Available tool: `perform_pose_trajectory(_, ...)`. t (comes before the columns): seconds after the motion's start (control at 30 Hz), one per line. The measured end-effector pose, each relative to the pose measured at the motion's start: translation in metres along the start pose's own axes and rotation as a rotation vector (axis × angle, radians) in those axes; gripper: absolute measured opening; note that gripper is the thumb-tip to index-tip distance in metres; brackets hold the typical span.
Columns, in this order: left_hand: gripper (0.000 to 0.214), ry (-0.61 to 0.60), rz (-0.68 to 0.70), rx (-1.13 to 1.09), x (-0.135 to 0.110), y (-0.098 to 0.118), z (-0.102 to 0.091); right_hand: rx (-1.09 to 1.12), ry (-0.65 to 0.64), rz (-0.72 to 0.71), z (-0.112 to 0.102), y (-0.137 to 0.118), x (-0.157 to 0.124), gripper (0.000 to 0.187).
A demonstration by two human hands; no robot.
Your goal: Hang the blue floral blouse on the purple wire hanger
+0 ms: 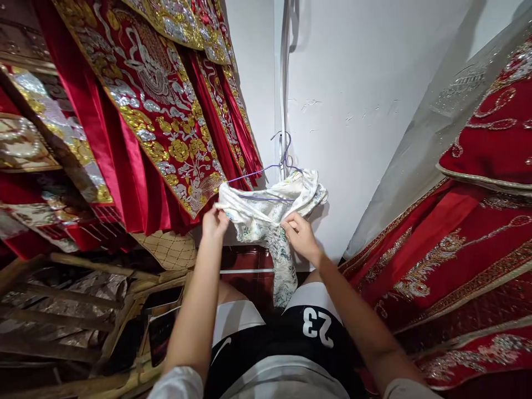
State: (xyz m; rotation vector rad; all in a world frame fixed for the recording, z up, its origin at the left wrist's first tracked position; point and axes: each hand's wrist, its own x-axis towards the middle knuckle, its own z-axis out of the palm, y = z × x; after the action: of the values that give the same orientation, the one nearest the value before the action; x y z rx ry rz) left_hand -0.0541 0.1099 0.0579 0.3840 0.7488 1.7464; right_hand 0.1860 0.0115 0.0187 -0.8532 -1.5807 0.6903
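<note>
A white garment with a green floral print (pixel 284 260) hangs from a purple wire hanger (pixel 286 149) in front of me. Its lower part drops toward the floor between my knees. My left hand (pixel 215 223) pinches the garment's edge at its left side. Near the middle of the front, my right hand (pixel 300 237) has thumb and fingers closed on the fabric. The hanger's hook sits against a white upright pole (pixel 285 83); whether it is hooked onto something there I cannot tell.
Red robes with gold and silver embroidery (pixel 166 111) hang on the left. More beaded red garments (pixel 449 249) hang close on the right, beside a sheer cover (pixel 415 138). A wooden frame (pixel 103 288) stands low on the left. A white wall (pixel 353 72) is ahead.
</note>
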Motion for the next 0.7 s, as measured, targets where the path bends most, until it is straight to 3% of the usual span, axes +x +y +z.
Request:
perform_pose_trajectory(0.13, 0.022, 0.099, -0.095, 0.003, -0.037, -0.063, -0.045, 0.28, 0.295, 0.156, 0.019, 0.011, -0.03, 0.032)
perform_pose_trajectory(0.23, 0.022, 0.142, -0.084, 0.006, -0.062, -0.095, -0.066, 0.323, 0.415, 0.258, 0.015, 0.028, -0.052, 0.038)
perform_pose_trajectory(0.3, 0.017, 0.139, -0.043, 0.003, -0.072, -0.1, -0.068, 0.282, 0.349, 0.341, 0.003, 0.039, -0.061, 0.039)
perform_pose_trajectory(0.37, 0.01, 0.102, 0.0, -0.01, -0.078, -0.095, -0.062, 0.187, 0.122, 0.466, -0.01, 0.048, -0.064, 0.038)
perform_pose_trajectory(0.43, 0.016, -0.013, 0.055, 0.01, -0.086, -0.087, -0.051, 0.089, -0.153, 0.595, -0.016, 0.052, -0.065, 0.039)
perform_pose_trajectory(0.5, 0.028, -0.19, 0.112, 0.099, -0.099, -0.082, -0.038, 0.034, -0.283, 0.652, -0.013, 0.051, -0.064, 0.042)
perform_pose_trajectory(0.6, 0.038, -0.468, 0.144, 0.34, -0.128, -0.082, -0.022, 0.121, -0.11, 0.616, 0.001, 0.043, -0.06, 0.051)
perform_pose_trajectory(0.7, 0.034, -0.735, 0.157, 0.586, -0.158, -0.079, -0.012, 0.401, -0.001, 0.625, 0.012, 0.029, -0.052, 0.067)
